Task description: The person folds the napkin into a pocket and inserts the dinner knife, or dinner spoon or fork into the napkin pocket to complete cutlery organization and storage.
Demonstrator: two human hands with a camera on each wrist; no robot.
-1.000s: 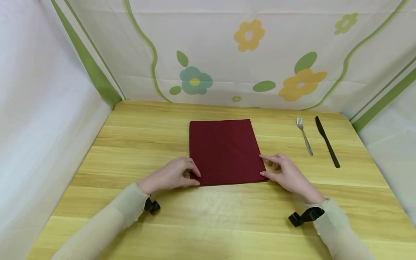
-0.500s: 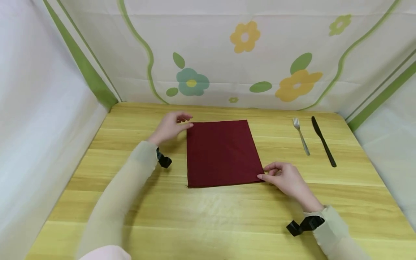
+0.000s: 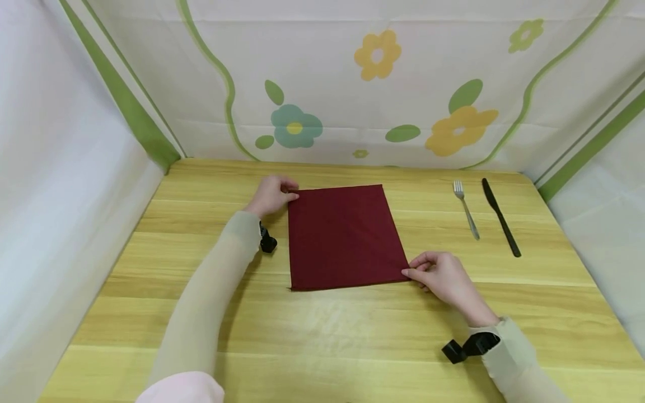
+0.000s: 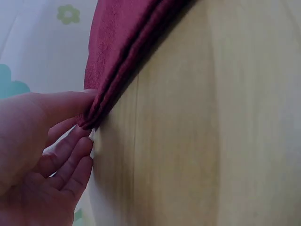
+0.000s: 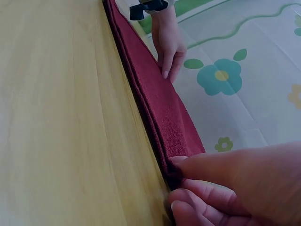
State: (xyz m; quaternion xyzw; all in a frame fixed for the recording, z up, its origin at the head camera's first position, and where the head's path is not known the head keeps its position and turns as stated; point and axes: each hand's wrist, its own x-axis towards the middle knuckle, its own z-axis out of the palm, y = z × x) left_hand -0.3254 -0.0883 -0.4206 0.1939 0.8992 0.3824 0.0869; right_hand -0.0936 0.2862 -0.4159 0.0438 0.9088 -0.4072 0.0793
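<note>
A dark red cloth napkin (image 3: 345, 238), folded into a square of layers, lies flat on the wooden table (image 3: 342, 341). At its far left corner, my left hand (image 3: 272, 195) pinches the cloth; the left wrist view shows the thumb (image 4: 70, 103) on top of the layered corner and fingers curled below. My right hand (image 3: 445, 277) grips the near right corner between thumb and fingers. In the right wrist view, that thumb (image 5: 207, 167) presses on the top layer, and the folded edges run away toward the left hand (image 5: 170, 49).
A silver fork (image 3: 466, 210) lies right of the napkin, with a black knife (image 3: 501, 217) beyond it. White curtains (image 3: 322, 73) printed with flowers and leaves stand at the table's back and sides. Both wrists wear small black cameras.
My left hand has gone from the napkin's near left corner to its far left corner and taken hold there. My right hand has drawn its fingers together at the near right corner.
</note>
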